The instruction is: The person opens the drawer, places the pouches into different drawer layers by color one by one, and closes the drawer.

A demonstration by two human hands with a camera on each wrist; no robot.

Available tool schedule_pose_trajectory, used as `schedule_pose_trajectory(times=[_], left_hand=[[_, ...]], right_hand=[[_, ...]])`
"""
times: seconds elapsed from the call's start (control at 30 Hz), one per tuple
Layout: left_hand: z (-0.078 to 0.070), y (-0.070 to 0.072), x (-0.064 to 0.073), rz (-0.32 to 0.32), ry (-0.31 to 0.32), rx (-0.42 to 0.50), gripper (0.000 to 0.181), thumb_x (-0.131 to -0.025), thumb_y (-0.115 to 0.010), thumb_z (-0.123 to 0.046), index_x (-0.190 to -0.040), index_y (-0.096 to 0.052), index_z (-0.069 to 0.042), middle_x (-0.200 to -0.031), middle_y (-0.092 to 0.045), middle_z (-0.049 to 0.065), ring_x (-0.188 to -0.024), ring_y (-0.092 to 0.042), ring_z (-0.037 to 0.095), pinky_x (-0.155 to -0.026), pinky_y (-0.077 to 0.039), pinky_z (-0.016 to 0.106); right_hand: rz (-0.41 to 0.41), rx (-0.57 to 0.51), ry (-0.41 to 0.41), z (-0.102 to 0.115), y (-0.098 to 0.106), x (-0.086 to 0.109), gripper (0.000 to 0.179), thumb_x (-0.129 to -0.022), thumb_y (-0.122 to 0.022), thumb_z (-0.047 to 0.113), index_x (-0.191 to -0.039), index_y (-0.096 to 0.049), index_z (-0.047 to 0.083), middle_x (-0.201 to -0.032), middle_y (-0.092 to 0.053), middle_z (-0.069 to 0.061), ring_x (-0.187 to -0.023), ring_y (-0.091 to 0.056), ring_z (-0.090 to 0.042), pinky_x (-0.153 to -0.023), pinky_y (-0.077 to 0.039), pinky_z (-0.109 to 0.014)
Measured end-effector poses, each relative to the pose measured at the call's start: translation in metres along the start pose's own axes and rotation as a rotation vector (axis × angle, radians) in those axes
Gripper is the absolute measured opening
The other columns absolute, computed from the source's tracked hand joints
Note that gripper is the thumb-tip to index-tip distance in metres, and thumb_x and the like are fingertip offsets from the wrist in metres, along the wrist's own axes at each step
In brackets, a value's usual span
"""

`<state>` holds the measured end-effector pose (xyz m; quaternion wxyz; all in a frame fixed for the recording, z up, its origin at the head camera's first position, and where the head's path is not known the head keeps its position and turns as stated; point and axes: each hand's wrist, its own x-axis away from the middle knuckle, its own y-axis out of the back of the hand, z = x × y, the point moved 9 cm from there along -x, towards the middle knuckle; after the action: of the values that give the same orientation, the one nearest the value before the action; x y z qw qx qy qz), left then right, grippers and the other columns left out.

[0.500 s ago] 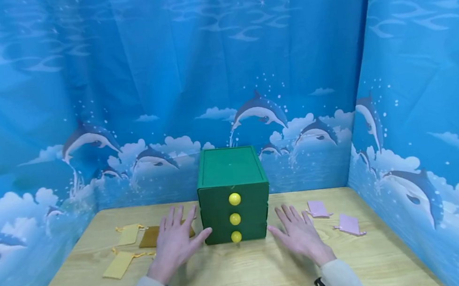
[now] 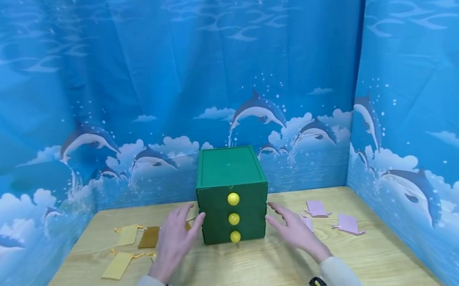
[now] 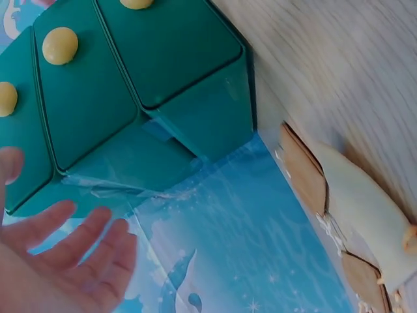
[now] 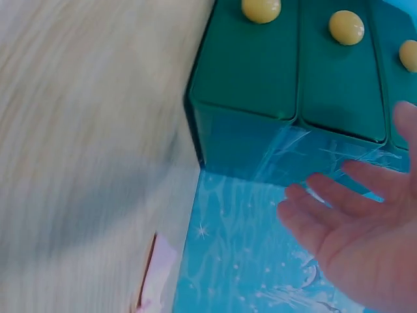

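Observation:
A green drawer cabinet (image 2: pixel 230 169) stands at the back of the table, its front facing me with three round yellow knobs (image 2: pixel 233 199) in a column. My left hand (image 2: pixel 174 239) is beside the cabinet's left front edge, palm turned inward, fingers extended and holding nothing. On the opposite side, my right hand (image 2: pixel 297 233) mirrors it, thumb near the cabinet's right front edge. Both wrist views show spread, slightly bent fingers (image 3: pixel 88 251) close to the cabinet's side walls (image 4: pixel 247 147). All three drawers are closed.
Left of the cabinet lie two yellow drawstring pouches (image 2: pixel 118 265) and a brown pouch (image 2: pixel 149 237), partly behind my left hand. On the right are pink pouches (image 2: pixel 348 224), one partly covered by my right hand. A blue dolphin-print curtain (image 2: pixel 141 77) encloses the wooden table (image 2: pixel 237 283).
Both hands have turned from palms down to palms facing inward, their fingers now pointing along the cabinet's sides. A further pink pouch shows past the right hand. The cabinet stays put.

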<state>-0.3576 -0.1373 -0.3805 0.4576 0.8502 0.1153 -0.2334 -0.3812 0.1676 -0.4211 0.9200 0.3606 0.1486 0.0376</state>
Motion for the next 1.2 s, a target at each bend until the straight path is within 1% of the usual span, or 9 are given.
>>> schedule_pose_trajectory(times=[0.17,0.27,0.4,0.5,0.67,0.8,0.9,1.03,1.2], left_hand=[[-0.016,0.008,0.006,-0.165,-0.12,0.11,0.034,-0.093,-0.067,-0.035,-0.116,-0.066,-0.009,-0.106,-0.07,0.007,-0.095,-0.066,0.022,-0.081,-0.055,0.041],[-0.026,0.008,0.008,-0.19,-0.143,0.209,0.027,-0.091,-0.071,-0.026,-0.112,-0.067,-0.01,-0.095,-0.07,0.003,-0.086,-0.065,0.015,-0.072,-0.055,0.032],[-0.038,0.005,0.003,-0.176,-0.145,0.348,0.024,-0.091,-0.071,-0.019,-0.113,-0.065,-0.01,-0.089,-0.067,-0.004,-0.081,-0.063,0.008,-0.066,-0.054,0.027],[-0.046,0.001,0.0,-0.142,-0.163,0.403,0.025,-0.092,-0.069,-0.015,-0.116,-0.065,-0.009,-0.09,-0.066,-0.005,-0.08,-0.062,0.006,-0.065,-0.055,0.026],[-0.053,-0.007,-0.005,-0.097,-0.167,0.449,0.027,-0.092,-0.068,-0.013,-0.119,-0.064,-0.01,-0.094,-0.069,-0.003,-0.081,-0.065,0.006,-0.068,-0.055,0.024],[-0.056,-0.01,-0.007,-0.091,-0.171,0.441,0.027,-0.092,-0.069,-0.014,-0.119,-0.065,-0.014,-0.093,-0.069,-0.005,-0.08,-0.065,0.004,-0.067,-0.055,0.021],[-0.061,-0.011,-0.01,-0.097,-0.205,0.424,0.028,-0.092,-0.069,-0.013,-0.12,-0.066,-0.015,-0.093,-0.07,-0.005,-0.078,-0.065,0.004,-0.066,-0.054,0.021],[-0.069,-0.012,-0.013,-0.109,-0.252,0.406,0.03,-0.092,-0.069,-0.013,-0.122,-0.066,-0.015,-0.092,-0.072,-0.003,-0.076,-0.065,0.004,-0.064,-0.054,0.019],[-0.079,-0.015,-0.016,-0.1,-0.285,0.419,0.033,-0.092,-0.069,-0.012,-0.124,-0.066,-0.015,-0.092,-0.074,0.001,-0.072,-0.067,0.005,-0.063,-0.054,0.018]], right_hand=[[-0.04,-0.252,0.012,0.006,0.002,-0.005,0.054,-0.104,-0.047,0.035,-0.151,-0.037,0.012,-0.148,-0.048,-0.015,-0.133,-0.049,-0.034,-0.109,-0.04,-0.049],[-0.05,-0.385,0.022,0.012,0.005,-0.009,0.054,-0.106,-0.042,0.035,-0.153,-0.032,0.012,-0.15,-0.044,-0.017,-0.136,-0.045,-0.037,-0.109,-0.04,-0.051],[-0.032,-0.541,0.072,0.027,0.012,-0.022,0.054,-0.107,-0.035,0.039,-0.155,-0.026,0.016,-0.157,-0.032,-0.017,-0.141,-0.036,-0.038,-0.109,-0.037,-0.056],[-0.017,-0.567,0.09,0.034,0.017,-0.032,0.054,-0.107,-0.033,0.043,-0.155,-0.026,0.022,-0.16,-0.025,-0.013,-0.145,-0.03,-0.036,-0.108,-0.037,-0.058],[-0.007,-0.56,0.071,0.036,0.023,-0.044,0.053,-0.106,-0.031,0.047,-0.152,-0.034,0.022,-0.16,-0.028,-0.006,-0.146,-0.03,-0.03,-0.106,-0.042,-0.055],[-0.014,-0.588,0.045,0.037,0.029,-0.051,0.05,-0.104,-0.041,0.045,-0.146,-0.045,0.019,-0.156,-0.036,-0.004,-0.14,-0.04,-0.029,-0.103,-0.046,-0.052],[-0.02,-0.618,0.026,0.04,0.034,-0.056,0.047,-0.102,-0.049,0.042,-0.141,-0.052,0.015,-0.153,-0.04,-0.007,-0.134,-0.046,-0.029,-0.1,-0.048,-0.051],[0.007,-0.638,0.001,0.045,0.037,-0.061,0.046,-0.1,-0.055,0.04,-0.136,-0.055,0.01,-0.151,-0.042,-0.008,-0.135,-0.045,-0.028,-0.1,-0.049,-0.051],[0.031,-0.593,-0.01,0.048,0.039,-0.065,0.042,-0.101,-0.055,0.037,-0.132,-0.058,0.009,-0.149,-0.045,-0.008,-0.136,-0.045,-0.029,-0.1,-0.049,-0.051]])
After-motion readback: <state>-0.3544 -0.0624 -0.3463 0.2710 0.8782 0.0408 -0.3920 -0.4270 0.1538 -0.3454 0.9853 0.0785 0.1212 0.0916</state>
